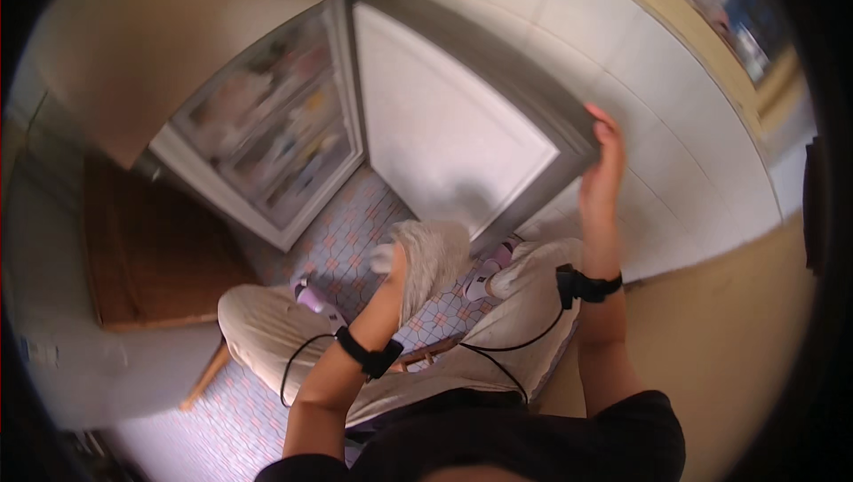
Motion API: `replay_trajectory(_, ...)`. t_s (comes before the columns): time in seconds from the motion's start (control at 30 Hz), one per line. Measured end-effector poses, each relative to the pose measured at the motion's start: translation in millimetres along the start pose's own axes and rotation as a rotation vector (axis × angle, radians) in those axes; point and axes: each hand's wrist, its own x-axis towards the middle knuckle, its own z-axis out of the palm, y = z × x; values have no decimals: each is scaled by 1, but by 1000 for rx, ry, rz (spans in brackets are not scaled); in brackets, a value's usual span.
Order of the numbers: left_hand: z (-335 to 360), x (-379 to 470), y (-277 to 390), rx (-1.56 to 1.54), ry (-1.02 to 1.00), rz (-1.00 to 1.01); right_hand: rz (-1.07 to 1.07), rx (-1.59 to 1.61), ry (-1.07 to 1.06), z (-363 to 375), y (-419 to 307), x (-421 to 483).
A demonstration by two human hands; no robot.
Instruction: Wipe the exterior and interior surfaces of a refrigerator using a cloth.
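The lower door [453, 102] of a refrigerator or freezer stands open, its pale inner panel facing me. My right hand [604, 155] grips the door's outer edge at the right, fingers bent over it. Low in front of the door, my left hand [398, 261] is mostly hidden by a blurred light-coloured cloth [436, 252] bunched around it; the cloth appears held in that hand. To the left of the door is the open compartment [286, 215], with several shelves or drawers of blurred items behind its pale frame.
A brown wooden stool or chair [160, 262] stands at the left. White wall tiles [666, 149] run behind the door at the right. Patterned floor tiles [340, 215] lie below, between my knees. A cable hangs from the black strap [590, 285] on my right wrist.
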Motion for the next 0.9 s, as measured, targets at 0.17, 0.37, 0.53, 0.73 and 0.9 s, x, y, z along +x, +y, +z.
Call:
replay_trajectory(0.17, 15, -18, 5, 415, -325, 95, 25, 48, -52, 7, -35, 1)
replay_trajectory(0.37, 0, -31, -42, 439, -885, -221, 90, 142, -131, 17, -50, 2)
replay_trajectory(0.53, -18, -43, -71, 22, -870, -458, 57, 170, -135, 30, -54, -3)
replay_trajectory(0.73, -37, -54, -70, 306, -709, -383, 61, 68, -114, 27, -55, -2)
replay_trajectory(0.9, -32, -73, -116, 368, -182, -355, -10, 64, -91, 35, -55, -2)
